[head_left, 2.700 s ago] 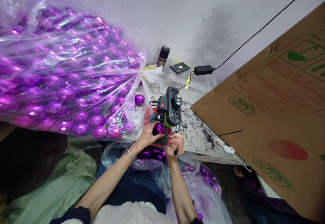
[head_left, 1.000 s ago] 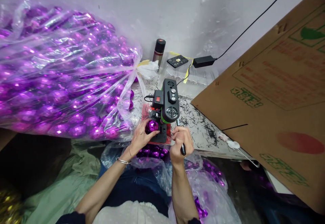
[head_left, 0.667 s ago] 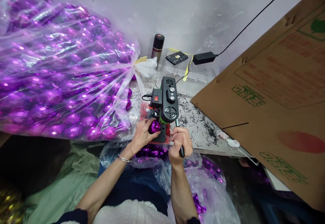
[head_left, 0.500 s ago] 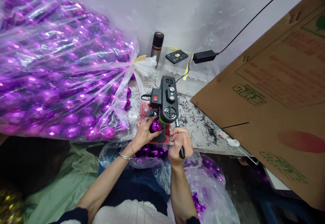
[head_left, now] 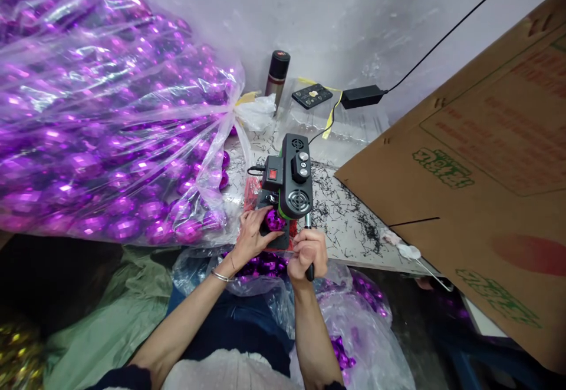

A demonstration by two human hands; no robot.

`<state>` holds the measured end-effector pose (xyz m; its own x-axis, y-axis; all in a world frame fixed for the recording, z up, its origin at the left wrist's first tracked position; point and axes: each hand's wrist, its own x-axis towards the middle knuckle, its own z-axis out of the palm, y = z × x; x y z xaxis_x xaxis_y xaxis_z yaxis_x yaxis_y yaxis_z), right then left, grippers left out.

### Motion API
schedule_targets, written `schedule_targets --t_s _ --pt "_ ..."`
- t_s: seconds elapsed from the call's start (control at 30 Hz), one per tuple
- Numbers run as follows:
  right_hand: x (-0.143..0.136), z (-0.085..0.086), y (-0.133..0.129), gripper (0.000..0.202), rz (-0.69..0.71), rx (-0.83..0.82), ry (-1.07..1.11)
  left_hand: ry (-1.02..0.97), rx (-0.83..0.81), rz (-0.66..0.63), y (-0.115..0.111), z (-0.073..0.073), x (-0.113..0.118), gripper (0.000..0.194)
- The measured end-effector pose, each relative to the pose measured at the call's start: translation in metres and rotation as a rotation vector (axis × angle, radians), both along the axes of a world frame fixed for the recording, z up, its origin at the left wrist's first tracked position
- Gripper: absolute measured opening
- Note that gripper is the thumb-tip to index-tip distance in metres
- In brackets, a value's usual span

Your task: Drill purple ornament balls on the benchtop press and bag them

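Note:
My left hand is closed around a shiny purple faceted ball, thumb on the near side and fingers on the far side. It holds the ball on the dark base plate at the near end of a small black bench machine with a red switch. My right hand is wrapped round the black-tipped lever handle at the machine's right side. The far side of the ball lies partly under the machine's head, so contact there is hidden.
A large clear bag of purple balls fills the left. A cardboard box leans in at the right. Behind stand a bottle, a phone-like dark slab and a power adapter. Black bits litter the table.
My right hand and the lever handle have shifted slightly left relative to the machine. My left hand keeps the ball in the same place. The whole view has shifted a little.

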<state>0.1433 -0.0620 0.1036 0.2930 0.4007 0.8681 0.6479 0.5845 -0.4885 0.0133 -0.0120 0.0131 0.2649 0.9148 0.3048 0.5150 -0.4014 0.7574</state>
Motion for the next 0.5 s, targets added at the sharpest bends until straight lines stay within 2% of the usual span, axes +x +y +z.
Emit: schedule_targets --t_s 0.3,0.5 --pt "-0.006 -0.019 0.004 0.040 -0.031 0.021 0.094 0.035 0.071 0.012 -0.001 -0.003 0.002 0.061" --pt "-0.005 -0.025 0.006 0.038 0.009 0.035 0.125 0.037 0.055 0.005 0.000 -0.001 0.003 0.063"
